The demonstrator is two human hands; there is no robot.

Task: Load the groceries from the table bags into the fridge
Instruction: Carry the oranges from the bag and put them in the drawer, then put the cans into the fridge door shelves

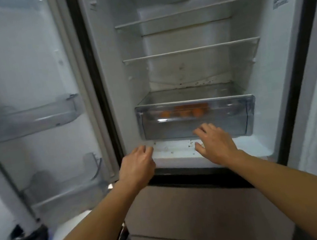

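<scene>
1. Head view: left of the crisper drawer (196, 118), the open fridge door (16, 83) carries two clear door bins (29, 119), one above the other.
2. The left hand (137, 165) hovers at the fridge (308, 78) floor edge, below and left of the drawer, fingers loosely curled, holding nothing.
3. The clear drawer sits on the compartment floor; orange round groceries (183, 112), blurred, show through its front.
4. The right hand (215, 142) is spread open just in front of the drawer's lower face; contact cannot be told.
5. Above the drawer, two wire shelves (190, 50) span the cavity.
</scene>
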